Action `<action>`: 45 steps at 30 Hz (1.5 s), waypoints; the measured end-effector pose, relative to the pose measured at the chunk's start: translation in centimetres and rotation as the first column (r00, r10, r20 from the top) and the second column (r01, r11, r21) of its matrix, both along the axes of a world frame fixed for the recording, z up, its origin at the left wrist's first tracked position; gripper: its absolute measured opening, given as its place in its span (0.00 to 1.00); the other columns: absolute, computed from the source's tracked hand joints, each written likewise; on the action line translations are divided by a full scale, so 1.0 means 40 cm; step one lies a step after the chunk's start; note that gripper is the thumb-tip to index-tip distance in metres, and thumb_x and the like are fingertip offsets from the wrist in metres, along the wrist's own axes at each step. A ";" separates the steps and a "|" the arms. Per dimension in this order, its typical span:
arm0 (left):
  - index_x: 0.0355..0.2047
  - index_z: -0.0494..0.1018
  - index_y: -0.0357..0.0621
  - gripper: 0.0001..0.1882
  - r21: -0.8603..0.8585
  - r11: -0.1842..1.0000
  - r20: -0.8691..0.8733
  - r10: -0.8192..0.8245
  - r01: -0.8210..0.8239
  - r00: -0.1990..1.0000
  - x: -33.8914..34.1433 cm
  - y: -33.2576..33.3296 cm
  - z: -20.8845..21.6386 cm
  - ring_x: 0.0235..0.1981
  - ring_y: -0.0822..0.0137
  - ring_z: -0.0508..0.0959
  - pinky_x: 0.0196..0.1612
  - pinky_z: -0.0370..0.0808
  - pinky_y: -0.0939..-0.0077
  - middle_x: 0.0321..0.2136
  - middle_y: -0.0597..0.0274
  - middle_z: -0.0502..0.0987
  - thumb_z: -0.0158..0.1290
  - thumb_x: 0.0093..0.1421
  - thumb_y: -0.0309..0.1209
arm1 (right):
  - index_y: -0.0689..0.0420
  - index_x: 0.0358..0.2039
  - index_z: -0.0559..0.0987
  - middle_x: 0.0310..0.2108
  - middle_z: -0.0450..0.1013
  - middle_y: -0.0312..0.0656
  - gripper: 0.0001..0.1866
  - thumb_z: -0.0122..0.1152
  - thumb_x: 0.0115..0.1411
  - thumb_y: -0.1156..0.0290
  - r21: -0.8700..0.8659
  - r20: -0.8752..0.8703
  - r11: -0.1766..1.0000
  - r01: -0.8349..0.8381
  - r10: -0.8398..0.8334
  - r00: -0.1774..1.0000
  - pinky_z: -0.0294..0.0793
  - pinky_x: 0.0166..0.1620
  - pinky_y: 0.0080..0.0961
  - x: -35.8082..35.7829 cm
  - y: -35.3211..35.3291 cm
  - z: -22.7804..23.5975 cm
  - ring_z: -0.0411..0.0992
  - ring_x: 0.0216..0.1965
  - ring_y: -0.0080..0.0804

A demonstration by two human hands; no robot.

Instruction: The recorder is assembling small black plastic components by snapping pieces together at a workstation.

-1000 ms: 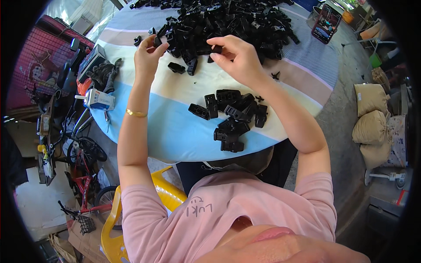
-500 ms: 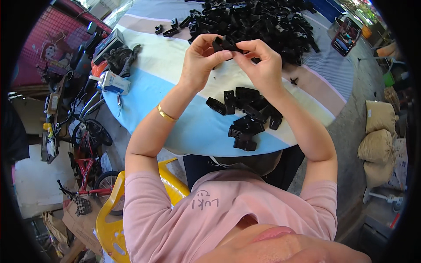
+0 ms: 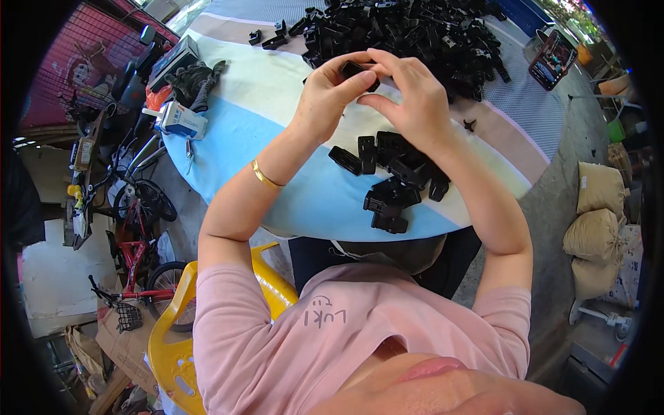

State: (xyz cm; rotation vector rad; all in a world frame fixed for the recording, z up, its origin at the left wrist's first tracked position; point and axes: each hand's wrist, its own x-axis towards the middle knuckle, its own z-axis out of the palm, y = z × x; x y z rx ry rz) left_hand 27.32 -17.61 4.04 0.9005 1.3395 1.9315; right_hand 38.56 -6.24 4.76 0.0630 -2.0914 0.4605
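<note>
Over the far middle of the table, my left hand (image 3: 324, 97) pinches a small black plastic part (image 3: 354, 70) between thumb and fingers. My right hand (image 3: 417, 104) meets it from the other side, its fingers curled over the part's far end and its thumb just below. Part of the piece is hidden by the fingers. Between my forearms lies a small heap of similar black plastic parts (image 3: 391, 194). Beyond my hands, a large pile of black plastic parts (image 3: 408, 34) spreads over the far side of the table.
The round table wears a striped cloth (image 3: 242, 138). A blue-and-white carton (image 3: 182, 120) and dark gloves (image 3: 197, 84) lie at its left edge. A phone (image 3: 553, 60) stands at the far right. A yellow chair (image 3: 169, 353), a red bicycle (image 3: 138, 256) and tan sacks (image 3: 595, 225) surround it.
The black part has turned between my hands. My right hand has shifted its grip, its fingers now reaching over the part and its thumb lower. The view has shifted slightly.
</note>
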 end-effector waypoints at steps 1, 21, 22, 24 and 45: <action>0.47 0.69 0.34 0.17 -0.002 1.000 -0.006 -0.017 0.017 1.000 -0.013 -0.005 0.003 0.36 0.73 0.74 0.38 0.70 0.82 0.34 0.60 0.76 0.54 0.57 0.25 | 0.56 0.48 0.71 0.32 0.76 0.39 0.28 0.69 0.45 0.71 0.007 -0.009 0.998 -0.057 0.057 0.998 0.74 0.35 0.19 -0.004 0.015 -0.001 0.74 0.33 0.29; 0.26 0.77 0.39 0.20 -0.086 0.900 -0.900 0.114 -0.427 0.422 -0.102 -0.025 0.011 0.31 0.57 0.74 0.36 0.71 0.68 0.24 0.56 0.77 0.55 0.53 0.47 | 0.54 0.36 0.76 0.34 0.73 0.36 0.14 0.62 0.47 0.67 0.223 0.343 0.921 0.320 -0.381 0.858 0.72 0.40 0.28 0.006 0.126 -0.033 0.71 0.37 0.34; 0.25 0.78 0.39 0.21 -0.196 0.845 -0.885 0.066 -0.498 0.460 -0.130 -0.030 0.017 0.30 0.58 0.75 0.35 0.71 0.69 0.23 0.56 0.77 0.56 0.52 0.48 | 0.54 0.36 0.76 0.34 0.73 0.36 0.14 0.62 0.47 0.67 0.222 0.341 0.922 0.318 -0.379 0.860 0.72 0.40 0.28 0.004 0.126 -0.034 0.71 0.37 0.34; 0.25 0.78 0.39 0.21 -0.299 0.773 -0.866 0.026 -0.560 0.499 -0.150 -0.038 0.009 0.29 0.58 0.75 0.34 0.72 0.69 0.21 0.55 0.77 0.57 0.50 0.48 | 0.55 0.35 0.76 0.33 0.73 0.37 0.13 0.61 0.47 0.70 0.145 0.299 0.946 0.289 -0.321 0.899 0.72 0.38 0.28 0.001 0.125 -0.036 0.71 0.34 0.34; 0.34 0.75 0.35 0.27 -0.247 0.675 -0.927 0.045 -0.695 0.373 -0.285 0.083 -0.068 0.31 0.56 0.77 0.36 0.72 0.67 0.28 0.50 0.77 0.59 0.47 0.50 | 0.59 0.39 0.77 0.32 0.72 0.40 0.15 0.60 0.48 0.78 -0.273 0.187 0.961 -0.038 0.091 0.978 0.72 0.30 0.17 -0.009 0.089 -0.038 0.71 0.25 0.25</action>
